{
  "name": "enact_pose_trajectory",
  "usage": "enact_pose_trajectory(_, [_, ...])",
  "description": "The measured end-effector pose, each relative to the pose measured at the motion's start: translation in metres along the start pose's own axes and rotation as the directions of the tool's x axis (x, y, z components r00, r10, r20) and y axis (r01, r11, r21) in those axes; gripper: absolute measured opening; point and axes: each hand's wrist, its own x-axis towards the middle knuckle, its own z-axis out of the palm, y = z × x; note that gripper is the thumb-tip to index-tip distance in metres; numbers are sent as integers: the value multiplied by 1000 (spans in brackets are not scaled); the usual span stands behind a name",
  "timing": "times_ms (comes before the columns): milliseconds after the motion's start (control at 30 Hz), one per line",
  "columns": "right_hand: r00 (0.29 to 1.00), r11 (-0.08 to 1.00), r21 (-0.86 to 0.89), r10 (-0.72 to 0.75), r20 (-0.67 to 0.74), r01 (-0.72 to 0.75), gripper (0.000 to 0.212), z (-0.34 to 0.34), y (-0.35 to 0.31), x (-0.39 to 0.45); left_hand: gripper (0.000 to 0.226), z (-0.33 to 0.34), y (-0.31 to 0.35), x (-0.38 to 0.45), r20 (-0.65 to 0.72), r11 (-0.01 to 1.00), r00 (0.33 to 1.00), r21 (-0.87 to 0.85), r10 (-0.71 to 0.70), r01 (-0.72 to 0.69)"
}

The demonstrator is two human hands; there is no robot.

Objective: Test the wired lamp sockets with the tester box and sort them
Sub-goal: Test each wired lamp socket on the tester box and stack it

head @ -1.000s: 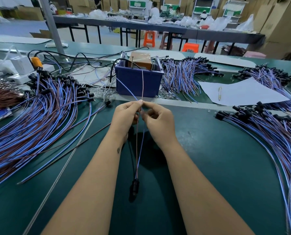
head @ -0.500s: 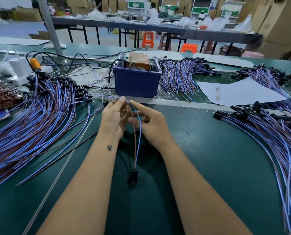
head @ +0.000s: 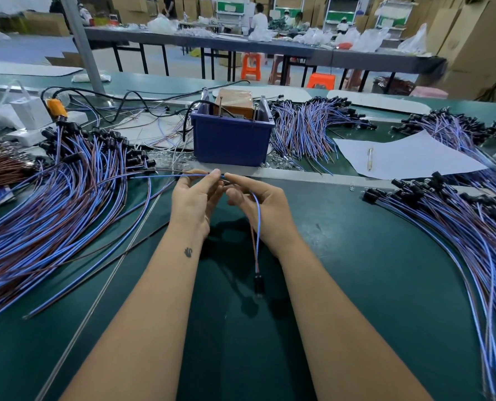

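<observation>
A: Where was the job at, approx?

B: Mid-batch, I'd say. One wired socket [head: 259,285] hung above the near worktop [head: 356,270], its blue and brown leads [head: 257,227] running up to the hands. Left hand [head: 193,204] pinched the lead ends; right hand [head: 262,211] had its fingers curled round the same leads just beside it.

A: And the tester?

B: Tester box [head: 235,104] sat in the blue bin [head: 231,140] just beyond the hands. Leads weren't touching it, so no test was under way on this one, afaik.

A: Sorted much?

B: Couldn't tell which pile was which. Big pile on the left [head: 53,198], another on the right [head: 458,215], a third right of the bin [head: 307,125]. All looked alike, no labels visible.

A: So what was left?

B: Prob. plenty, whichever pile was untested.
</observation>
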Motion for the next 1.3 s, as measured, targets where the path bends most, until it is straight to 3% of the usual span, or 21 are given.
enact_pose_trajectory(67, [997,1000,24,2,-72,0,23,-2,0,1,22,0,-2,-1,21,999,1000,47,11,-12])
enact_pose_trajectory(133, [984,999,12,39,-176,-37,21,-7,2,3,26,0,-5,-1,62,973,990,186,123,-133])
enact_pose_trajectory(200, [949,994,65,100,-298,-84,28,-13,3,7,29,0,-10,-1,188,823,929,431,318,-369])
enact_pose_trajectory(267, [899,985,141,151,-412,-100,35,-20,3,12,28,3,-16,-7,374,644,846,549,380,-532])
enact_pose_trajectory(367, [812,974,178,218,-541,-143,34,-37,0,14,19,9,-26,-19,633,433,713,576,301,-694])
enact_pose_trajectory(467, [737,951,-77,180,-651,-300,28,-61,0,13,17,18,-32,-36,789,363,599,524,132,-770])
enact_pose_trajectory(567, [765,806,-388,117,-634,-446,21,-84,-3,8,14,29,-36,-58,865,304,501,474,13,-826])
enact_pose_trajectory(667, [782,693,-494,165,-600,-525,28,-99,-7,-1,23,38,-40,-74,899,190,433,438,-72,-879])
enact_pose_trajectory(733, [789,616,-557,184,-587,-557,30,-107,-9,-8,30,39,-41,-77,891,167,434,452,-129,-876])
enact_pose_trajectory(867, [795,405,-692,193,-575,-598,25,-135,-17,-21,28,34,-41,-72,850,144,506,525,-149,-839])
enact_pose_trajectory(1000, [792,126,-788,218,-571,-603,15,-174,-32,-37,22,30,-42,-66,811,215,576,583,-101,-783])
enact_pose_trajectory(1100, [752,-61,-779,224,-620,-624,11,-199,-44,-49,22,29,-45,-63,779,266,621,618,-82,-740])
enact_pose_trajectory(1200, [719,-181,-751,218,-661,-635,12,-218,-55,-59,23,28,-47,-62,751,297,657,643,-64,-706])
enact_pose_trajectory(1300, [715,-235,-738,191,-673,-632,5,-228,-64,-67,22,26,-47,-62,738,316,673,653,-58,-688])
